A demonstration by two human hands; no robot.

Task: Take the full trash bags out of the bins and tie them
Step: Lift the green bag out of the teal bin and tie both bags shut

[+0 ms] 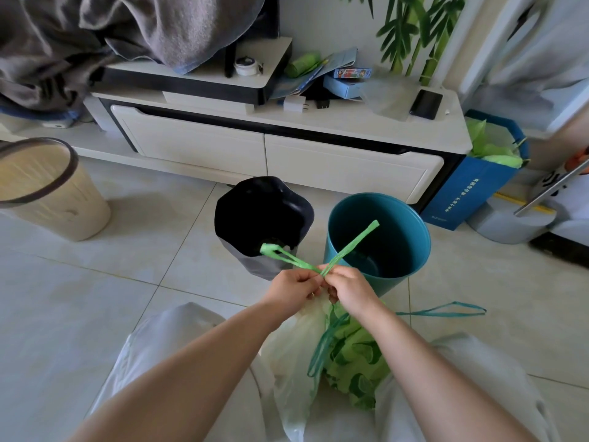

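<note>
Both hands are meeting just above the mouth of a pale green trash bag (296, 355) that is sitting between the person's knees on the tiled floor (95, 298). The left hand (294, 290) is closing its grip on one light green drawstring loop (287, 256), which is crossing to the upper left toward the black bin (263, 218). The right hand (352, 290) is pinching the other drawstring loop (353, 244), which is slanting up to the right over the open teal bin (379, 237). The two strands are crossing right at the fingertips, directly above the bag's gathered neck. A second, brighter green bag (357, 362) is lying against the first, below the right wrist, with darker teal drawstrings (446, 311) trailing out to the right over the floor. A beige bin (47, 193) is standing well apart at far left, in front of the white TV cabinet (271, 154).
</note>
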